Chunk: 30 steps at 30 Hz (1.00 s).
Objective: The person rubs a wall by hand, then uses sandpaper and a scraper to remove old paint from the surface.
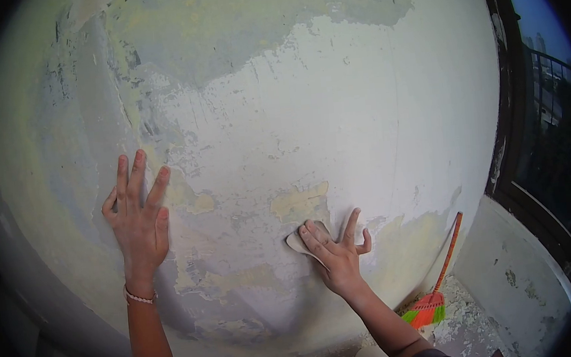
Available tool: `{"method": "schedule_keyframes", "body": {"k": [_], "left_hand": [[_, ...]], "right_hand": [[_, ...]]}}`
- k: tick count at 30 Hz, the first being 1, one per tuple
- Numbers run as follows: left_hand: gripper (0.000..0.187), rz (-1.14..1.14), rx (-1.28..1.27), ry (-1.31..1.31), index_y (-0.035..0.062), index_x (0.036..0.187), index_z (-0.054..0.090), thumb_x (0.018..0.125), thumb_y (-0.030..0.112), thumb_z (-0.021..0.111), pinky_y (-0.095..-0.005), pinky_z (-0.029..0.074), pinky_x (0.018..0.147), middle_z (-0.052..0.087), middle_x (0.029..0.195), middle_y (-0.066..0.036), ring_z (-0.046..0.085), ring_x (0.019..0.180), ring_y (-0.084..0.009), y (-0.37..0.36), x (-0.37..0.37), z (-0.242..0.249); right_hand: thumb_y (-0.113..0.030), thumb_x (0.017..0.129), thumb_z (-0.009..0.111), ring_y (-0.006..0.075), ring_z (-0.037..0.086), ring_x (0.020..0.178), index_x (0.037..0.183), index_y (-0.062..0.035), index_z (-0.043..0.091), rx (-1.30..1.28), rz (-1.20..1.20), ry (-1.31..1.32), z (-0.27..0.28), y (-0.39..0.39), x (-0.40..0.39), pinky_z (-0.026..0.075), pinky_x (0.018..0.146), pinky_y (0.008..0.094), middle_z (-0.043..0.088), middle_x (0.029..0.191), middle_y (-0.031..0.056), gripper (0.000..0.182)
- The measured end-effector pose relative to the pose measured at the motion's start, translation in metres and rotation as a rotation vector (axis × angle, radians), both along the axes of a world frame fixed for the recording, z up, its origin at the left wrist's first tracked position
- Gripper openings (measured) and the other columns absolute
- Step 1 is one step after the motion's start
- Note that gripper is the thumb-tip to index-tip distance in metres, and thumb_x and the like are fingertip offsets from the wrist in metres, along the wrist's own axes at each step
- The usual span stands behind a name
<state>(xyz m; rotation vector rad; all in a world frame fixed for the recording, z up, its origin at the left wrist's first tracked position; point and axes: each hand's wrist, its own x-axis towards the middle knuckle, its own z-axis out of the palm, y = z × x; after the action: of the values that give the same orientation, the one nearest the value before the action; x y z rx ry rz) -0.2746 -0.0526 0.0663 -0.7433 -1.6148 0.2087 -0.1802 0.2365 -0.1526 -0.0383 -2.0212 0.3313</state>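
My left hand (pixel 140 220) rests against the wall (pixel 341 120) with its fingers spread and nothing in it. A braided bracelet (pixel 140 296) circles that wrist. Lower and to the right, my right hand (pixel 337 258) presses a curled piece of sandpaper (pixel 297 242) to the wall. The sandpaper is pale on its left part with a grey edge above the fingers; its face against the wall is hidden. Just above it is a bare yellowish patch (pixel 299 201). White paint, grey filler and yellow-green areas make up the patchy wall surface.
An orange-handled broom (pixel 447 253) with red and green bristles leans in the corner at lower right. Paint flakes and debris (pixel 464 312) litter the floor. A dark-framed window (pixel 503 94) with a railing outside is at right, above a low scuffed wall (pixel 514 268).
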Motion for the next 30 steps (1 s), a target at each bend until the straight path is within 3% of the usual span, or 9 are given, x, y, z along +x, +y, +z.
{"method": "schedule_keyframes", "body": {"k": [3,7,9,11,13,16,20,23,30], "left_hand": [[0.049,0.002,-0.009,-0.001,0.0339,0.159,0.044,0.112,0.033,0.032,-0.044,0.023,0.113,0.036,0.17,-0.003,0.03,0.157,-0.0265,-0.003,0.002,-0.001],[0.049,0.011,-0.008,-0.014,0.0334,0.16,0.044,0.112,0.033,0.032,-0.0439,0.023,0.113,0.035,0.17,-0.003,0.03,0.157,-0.0272,-0.003,0.0,0.0],[0.05,0.015,-0.003,-0.014,0.033,0.16,0.043,0.112,0.033,0.032,-0.0443,0.022,0.114,0.035,0.17,-0.003,0.029,0.157,-0.0271,-0.003,-0.001,-0.001],[0.05,0.013,0.015,-0.02,0.0326,0.161,0.041,0.112,0.034,0.032,-0.0447,0.022,0.115,0.033,0.171,-0.003,0.028,0.158,-0.0269,-0.001,0.0,-0.003],[0.052,0.004,0.046,-0.03,0.032,0.163,0.038,0.111,0.036,0.033,-0.0452,0.021,0.116,0.03,0.172,-0.003,0.027,0.158,-0.0266,0.005,0.001,-0.008],[0.056,-0.048,0.074,-0.091,0.0324,0.165,0.031,0.11,0.042,0.035,-0.0455,0.021,0.118,0.027,0.174,-0.002,0.025,0.159,-0.0257,0.025,0.01,-0.037],[0.061,0.128,-0.284,-0.189,0.0339,0.166,0.028,0.108,0.051,0.037,-0.0493,0.02,0.119,0.022,0.175,0.001,0.02,0.161,-0.0235,0.056,0.033,-0.081],[0.067,0.15,-0.451,-0.132,0.0371,0.166,0.026,0.105,0.057,0.041,-0.0505,0.015,0.122,0.021,0.175,0.006,0.021,0.16,-0.0163,0.085,0.044,-0.111],[0.076,0.174,-0.58,-0.034,0.0316,0.167,0.025,0.101,0.063,0.045,-0.0489,0.011,0.124,0.021,0.174,0.01,0.022,0.159,-0.0128,0.116,0.062,-0.129]], "right_hand": [[-0.004,0.089,0.066,0.0441,0.01,0.16,0.154,-0.039,0.051,-0.031,0.088,0.111,0.032,-0.006,-0.006,-0.009,0.117,0.0583,0.053,0.157,-0.0144,0.076],[-0.003,0.092,0.063,0.0438,0.024,0.157,0.154,-0.0186,0.054,-0.14,0.349,0.153,0.008,0.009,0.009,0.002,0.119,0.0541,0.061,0.151,-0.0018,0.064],[-0.001,0.094,0.059,0.0406,0.045,0.145,0.148,-0.0042,0.056,-0.277,0.323,0.289,-0.025,0.012,0.026,0.024,0.116,0.0475,0.067,0.141,0.0116,0.054],[-0.001,0.098,0.054,0.0333,0.065,0.117,0.143,0.0019,0.058,-0.374,0.219,0.369,-0.066,0.01,0.038,0.046,0.096,0.0398,0.072,0.124,0.0182,0.046],[-0.003,0.102,0.051,0.0285,0.067,0.087,0.142,0.003,0.058,-0.484,0.246,0.372,-0.088,0.013,0.054,0.052,0.077,0.0343,0.071,0.107,0.0187,0.041],[-0.008,0.105,0.05,0.0239,0.066,0.079,0.142,0.0042,0.057,-0.608,0.181,0.214,-0.109,0.023,0.082,0.052,0.073,0.0331,0.069,0.101,0.0168,0.04],[-0.015,0.107,0.054,0.0152,0.065,0.088,0.143,0.0043,0.056,-0.935,0.211,0.236,-0.101,0.028,0.103,0.051,0.077,0.031,0.071,0.112,0.0136,0.04],[-0.019,0.108,0.054,0.0147,0.062,0.087,0.145,0.0045,0.054,-1.046,0.265,0.38,-0.087,0.027,0.109,0.048,0.085,0.0294,0.07,0.102,0.0104,0.044],[-0.03,0.109,0.05,0.0171,0.06,0.099,0.139,0.0052,0.057,-1.157,0.321,0.342,-0.116,0.046,0.127,0.044,0.097,0.0345,0.068,0.115,0.0112,0.047]]}}
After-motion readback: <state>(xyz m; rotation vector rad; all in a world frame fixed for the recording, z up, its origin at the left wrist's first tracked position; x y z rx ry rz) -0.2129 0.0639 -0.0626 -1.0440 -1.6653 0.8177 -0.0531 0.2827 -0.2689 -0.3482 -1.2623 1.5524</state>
